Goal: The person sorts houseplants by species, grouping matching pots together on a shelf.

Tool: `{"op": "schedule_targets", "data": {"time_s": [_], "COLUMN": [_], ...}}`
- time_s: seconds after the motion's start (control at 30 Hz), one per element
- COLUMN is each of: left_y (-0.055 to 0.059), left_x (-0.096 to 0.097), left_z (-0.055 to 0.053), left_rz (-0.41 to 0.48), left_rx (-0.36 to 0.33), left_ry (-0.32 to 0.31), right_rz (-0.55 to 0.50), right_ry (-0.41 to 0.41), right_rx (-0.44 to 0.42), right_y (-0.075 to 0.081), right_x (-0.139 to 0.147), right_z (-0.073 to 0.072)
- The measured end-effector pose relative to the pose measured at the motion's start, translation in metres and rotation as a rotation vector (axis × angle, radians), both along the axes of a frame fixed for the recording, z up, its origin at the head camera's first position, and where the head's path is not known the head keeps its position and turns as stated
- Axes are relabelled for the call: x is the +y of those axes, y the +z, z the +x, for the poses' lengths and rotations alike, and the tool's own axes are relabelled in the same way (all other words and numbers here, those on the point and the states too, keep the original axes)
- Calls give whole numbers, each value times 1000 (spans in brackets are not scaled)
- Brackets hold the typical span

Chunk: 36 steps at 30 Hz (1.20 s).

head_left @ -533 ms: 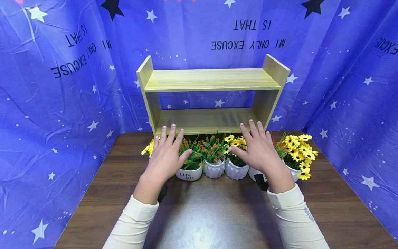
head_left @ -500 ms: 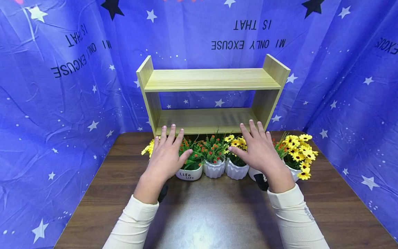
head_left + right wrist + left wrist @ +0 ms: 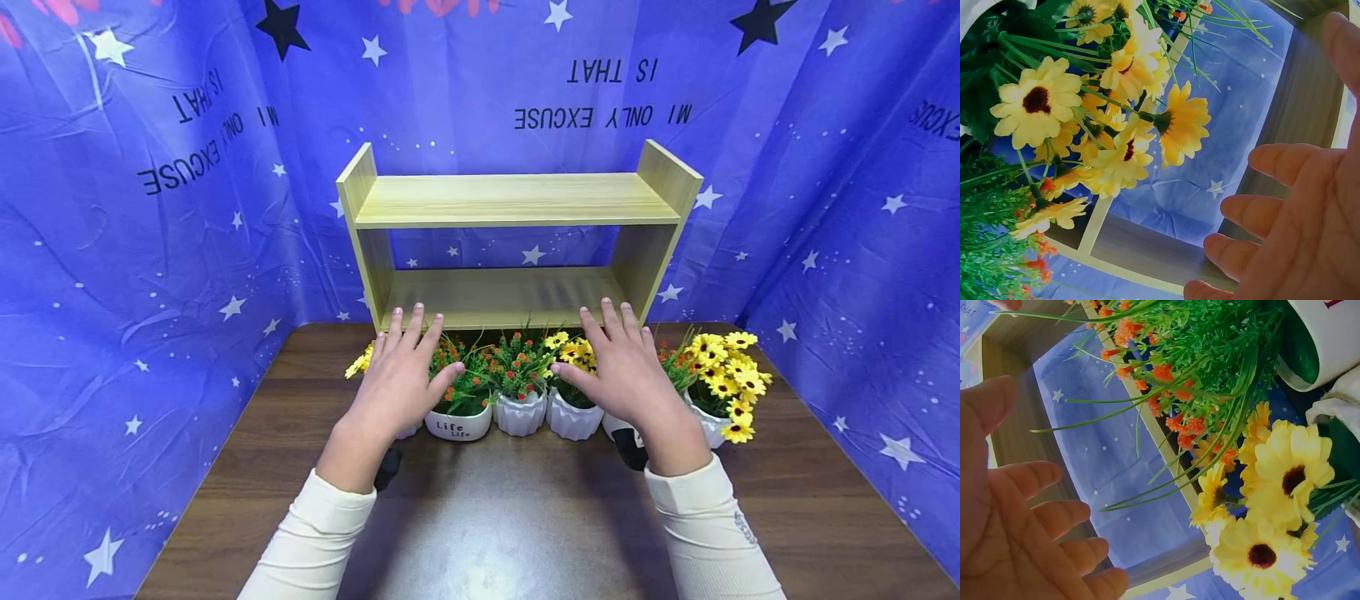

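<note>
Both hands are held out palm down with spread fingers over a row of potted artificial plants. My left hand (image 3: 401, 379) holds nothing and overlaps an orange-flowered plant in a white pot (image 3: 459, 423) lettered "Life". Behind its wrist, yellow flowers (image 3: 360, 362) and part of another pot show. My right hand (image 3: 626, 375), also with nothing in it, hides much of a white pot with a black patch. Between the hands stand an orange-flowered plant in a fluted pot (image 3: 520, 414) and a yellow-flowered one in a similar pot (image 3: 573, 417). In the right wrist view, yellow flowers (image 3: 1036, 100) lie beside the fingers.
A light wooden two-tier shelf (image 3: 517, 200) stands at the back of the brown table (image 3: 495, 517), just behind the plants. At the row's right end is a pot of yellow flowers (image 3: 723, 375). Blue star-print curtain (image 3: 480, 83) surrounds the table on three sides.
The shelf, plants and curtain sit slightly lower and a little to the right in the head view. Both hands keep their spread pose over the plants.
</note>
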<state>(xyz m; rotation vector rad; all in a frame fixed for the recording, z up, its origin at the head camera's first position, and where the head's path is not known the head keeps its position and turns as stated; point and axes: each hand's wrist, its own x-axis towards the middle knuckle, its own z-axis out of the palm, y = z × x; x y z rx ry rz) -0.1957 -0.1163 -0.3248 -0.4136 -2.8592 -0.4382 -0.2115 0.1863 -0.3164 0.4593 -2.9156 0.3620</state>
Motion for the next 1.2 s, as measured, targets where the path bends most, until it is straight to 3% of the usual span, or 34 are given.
{"op": "schedule_targets", "data": {"time_s": [0.2,0.43,0.67,0.83,0.9,1.0,1.2], "left_y": [13,40,78,96,100,100,87], "left_x": [-11,-33,-53,-65,-69,-75,-83], "left_z": [-1,-9,-17,-27,-31,-36,-46], "left_rz": [15,64,188,286,321,381,458], "left_rx": [65,202,303,381,375,312,145], "left_ry": [-94,-140,-102,-35,2,59,143], "right_rz": [-82,-315,-494,-573,-595,-624,-684], "right_ry": [27,63,18,-41,-54,-71,-132], "right_rx": [51,214,327,350,348,333,271], "right_y": [-7,-23,-49,-67,-74,-84,-101], "right_x": [6,13,18,19,19,19,18], "right_z": [5,20,33,38,38,38,37]}}
